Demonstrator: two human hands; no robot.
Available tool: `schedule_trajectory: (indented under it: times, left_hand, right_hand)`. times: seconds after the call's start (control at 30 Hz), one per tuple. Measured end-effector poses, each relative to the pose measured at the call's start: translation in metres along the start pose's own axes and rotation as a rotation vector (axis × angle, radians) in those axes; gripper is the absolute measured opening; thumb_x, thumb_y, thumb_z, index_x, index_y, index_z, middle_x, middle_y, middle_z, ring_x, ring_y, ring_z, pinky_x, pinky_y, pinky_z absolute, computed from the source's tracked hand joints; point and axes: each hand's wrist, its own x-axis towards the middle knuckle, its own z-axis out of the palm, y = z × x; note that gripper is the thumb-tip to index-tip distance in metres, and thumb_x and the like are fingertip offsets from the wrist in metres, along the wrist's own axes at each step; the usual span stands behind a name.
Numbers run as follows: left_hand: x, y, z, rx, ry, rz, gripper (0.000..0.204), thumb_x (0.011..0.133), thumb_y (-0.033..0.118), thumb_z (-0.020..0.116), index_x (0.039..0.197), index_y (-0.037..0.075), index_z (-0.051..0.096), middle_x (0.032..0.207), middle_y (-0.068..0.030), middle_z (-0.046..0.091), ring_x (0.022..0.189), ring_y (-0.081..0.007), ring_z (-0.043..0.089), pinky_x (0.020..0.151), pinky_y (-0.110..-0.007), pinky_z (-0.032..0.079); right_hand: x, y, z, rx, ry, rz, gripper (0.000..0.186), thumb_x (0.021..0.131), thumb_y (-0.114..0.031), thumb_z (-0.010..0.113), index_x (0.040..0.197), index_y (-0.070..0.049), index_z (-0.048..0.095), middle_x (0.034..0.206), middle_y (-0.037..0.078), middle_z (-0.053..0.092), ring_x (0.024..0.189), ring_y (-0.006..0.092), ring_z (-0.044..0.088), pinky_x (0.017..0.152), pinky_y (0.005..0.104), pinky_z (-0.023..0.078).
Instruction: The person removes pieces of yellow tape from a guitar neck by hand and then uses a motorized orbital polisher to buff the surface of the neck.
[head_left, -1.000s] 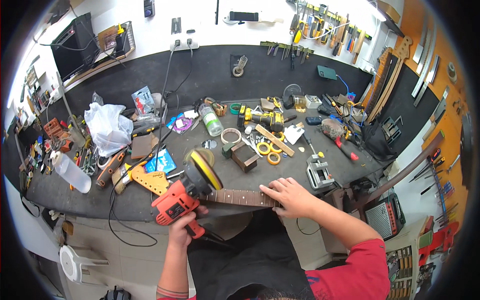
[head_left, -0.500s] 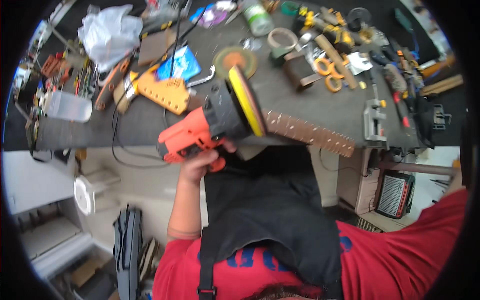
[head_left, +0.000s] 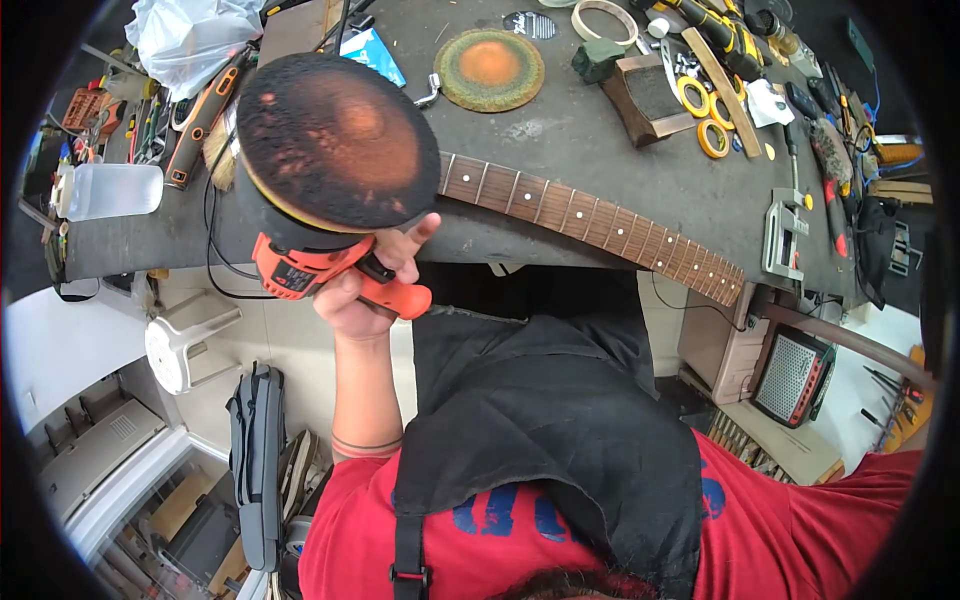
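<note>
Left hand (head_left: 352, 303) closed round the handle of a red power tool (head_left: 300, 268), one finger extended past the grip. Tool held up at the near left; its dark round pad (head_left: 340, 140), worn to orange-brown in patches, faces upward. Right hand out of frame; its state cannot be told.

Fretted neck (head_left: 590, 222) lies slantwise along the near edge of the tabletop (head_left: 560, 150), frets up, right end projecting past the edge; left end hidden behind the pad. A loose round disc (head_left: 490, 68) lies flat on the far side.

Judgement: step in hand looks like a check or pause with the pad; working the neck would call for turning the pad face down and a steadying right hand.
</note>
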Motion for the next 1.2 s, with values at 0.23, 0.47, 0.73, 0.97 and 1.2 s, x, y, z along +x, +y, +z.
schedule_trajectory:
  times: [0.23, 0.47, 0.73, 0.97, 1.2]
  left_hand:
    - [-0.003, -0.002, -0.015, -0.117, 0.049, 0.054, 0.046, 0.091, 0.037, 0.073, 0.116, 0.0, 0.066, 0.092, -0.0101, 0.07, 0.077, -0.0215, 0.072, 0.128, -0.066, 0.036]
    - [-0.002, -0.003, -0.015, -0.125, 0.044, 0.065, 0.048, 0.09, 0.036, 0.073, 0.12, -0.001, 0.065, 0.094, -0.0098, 0.071, 0.077, -0.0211, 0.073, 0.126, -0.065, 0.039]
    - [-0.003, -0.005, -0.029, -0.096, -0.031, 0.028, 0.055, 0.089, 0.034, 0.072, 0.129, -0.002, 0.064, 0.095, -0.0106, 0.073, 0.078, -0.0221, 0.073, 0.127, -0.066, 0.038]
    - [0.001, -0.002, -0.019, -0.127, -0.053, 0.017, 0.055, 0.089, 0.033, 0.072, 0.13, -0.002, 0.064, 0.096, -0.0111, 0.074, 0.081, -0.023, 0.075, 0.127, -0.066, 0.037]
    - [-0.001, -0.004, -0.024, -0.165, -0.017, 0.031, 0.048, 0.089, 0.033, 0.072, 0.122, 0.0, 0.064, 0.093, -0.0102, 0.072, 0.08, -0.0222, 0.074, 0.128, -0.066, 0.037]
  right_hand:
    - [-0.006, -0.008, 0.006, 0.008, -0.028, -0.012, 0.044, 0.105, -0.039, 0.073, 0.131, -0.004, 0.067, 0.096, 0.015, 0.068, 0.087, 0.0301, 0.068, 0.081, 0.0422, 0.055]
    - [-0.016, -0.016, 0.011, 0.014, -0.04, -0.019, 0.047, 0.104, -0.039, 0.074, 0.134, -0.004, 0.066, 0.1, 0.015, 0.068, 0.091, 0.0306, 0.067, 0.083, 0.0427, 0.054]
    - [-0.021, -0.025, 0.014, 0.012, -0.059, -0.021, 0.05, 0.103, -0.039, 0.075, 0.136, -0.003, 0.064, 0.104, 0.016, 0.068, 0.095, 0.0313, 0.067, 0.086, 0.0432, 0.054]
    - [-0.026, -0.029, 0.018, 0.02, -0.069, -0.017, 0.052, 0.102, -0.039, 0.076, 0.138, -0.003, 0.063, 0.108, 0.016, 0.067, 0.099, 0.0318, 0.066, 0.088, 0.0437, 0.053]
    - [-0.031, -0.036, 0.021, 0.026, -0.074, -0.022, 0.055, 0.102, -0.039, 0.077, 0.141, -0.003, 0.061, 0.112, 0.016, 0.067, 0.102, 0.0324, 0.065, 0.091, 0.0441, 0.053]
